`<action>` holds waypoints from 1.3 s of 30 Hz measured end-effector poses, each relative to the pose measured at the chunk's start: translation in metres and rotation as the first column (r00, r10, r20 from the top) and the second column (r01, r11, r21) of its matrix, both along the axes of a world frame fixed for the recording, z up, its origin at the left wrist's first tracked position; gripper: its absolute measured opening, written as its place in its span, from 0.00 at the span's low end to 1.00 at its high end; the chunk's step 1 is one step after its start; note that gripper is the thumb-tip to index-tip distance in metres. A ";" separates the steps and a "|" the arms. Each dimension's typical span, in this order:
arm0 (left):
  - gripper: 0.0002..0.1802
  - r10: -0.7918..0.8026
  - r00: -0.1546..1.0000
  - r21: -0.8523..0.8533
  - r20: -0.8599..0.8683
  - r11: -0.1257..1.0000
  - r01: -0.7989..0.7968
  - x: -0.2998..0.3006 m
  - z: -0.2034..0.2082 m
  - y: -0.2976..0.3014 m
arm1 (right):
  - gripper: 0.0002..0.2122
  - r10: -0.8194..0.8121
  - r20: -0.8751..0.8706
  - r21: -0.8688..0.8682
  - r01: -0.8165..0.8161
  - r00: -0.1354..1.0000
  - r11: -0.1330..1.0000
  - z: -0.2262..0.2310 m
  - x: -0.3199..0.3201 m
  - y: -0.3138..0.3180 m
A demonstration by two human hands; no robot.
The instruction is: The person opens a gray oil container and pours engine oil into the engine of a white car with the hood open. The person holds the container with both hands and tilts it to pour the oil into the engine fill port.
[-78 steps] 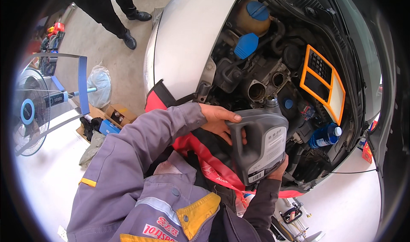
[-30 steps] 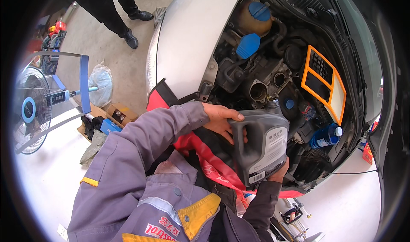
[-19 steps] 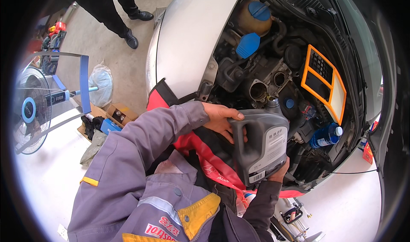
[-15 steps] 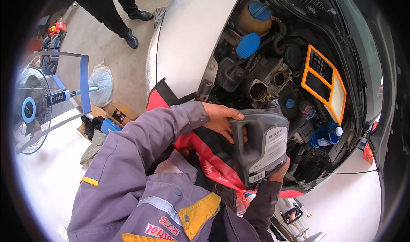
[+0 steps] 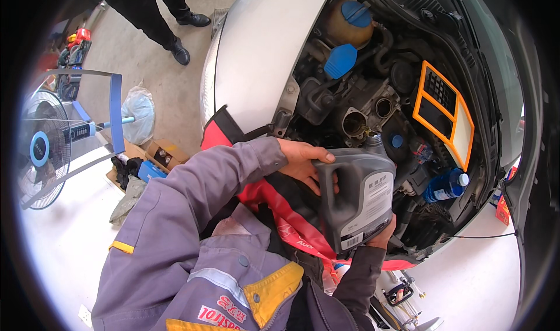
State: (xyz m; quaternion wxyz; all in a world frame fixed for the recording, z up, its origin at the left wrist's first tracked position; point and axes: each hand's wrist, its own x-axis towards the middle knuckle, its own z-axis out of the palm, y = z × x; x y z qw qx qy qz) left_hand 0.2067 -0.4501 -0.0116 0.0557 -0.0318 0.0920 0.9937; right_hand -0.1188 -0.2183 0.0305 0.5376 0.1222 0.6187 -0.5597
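Grey jug [image 5: 357,198] in both hands

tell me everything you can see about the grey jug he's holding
The grey jug looks like moulded plastic, with a built-in handle and a pale label on its side. It is tipped neck-up toward the engine bay, spout down among the engine parts. The left hand grips its handle; the right hand supports its base.

right hand [image 5: 383,236] mostly behind grey jug [image 5: 357,198], jug's spout tip hidden – bystander [image 5: 153,7] cut off above
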 end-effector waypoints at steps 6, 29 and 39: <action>0.30 -0.006 1.000 -0.016 0.009 1.000 0.006 0.000 0.001 -0.001 | 0.22 0.017 -0.007 -0.001 -0.017 1.000 1.000 -0.003 -0.003 0.000; 0.29 0.013 0.998 -0.025 0.067 1.000 -0.011 -0.001 0.004 0.001 | 0.23 0.003 0.018 0.008 -0.003 1.000 1.000 0.000 -0.002 -0.001; 0.29 0.018 0.996 -0.016 0.090 1.000 -0.017 -0.001 0.004 0.001 | 0.23 0.002 0.006 0.012 -0.002 1.000 1.000 0.000 -0.002 0.000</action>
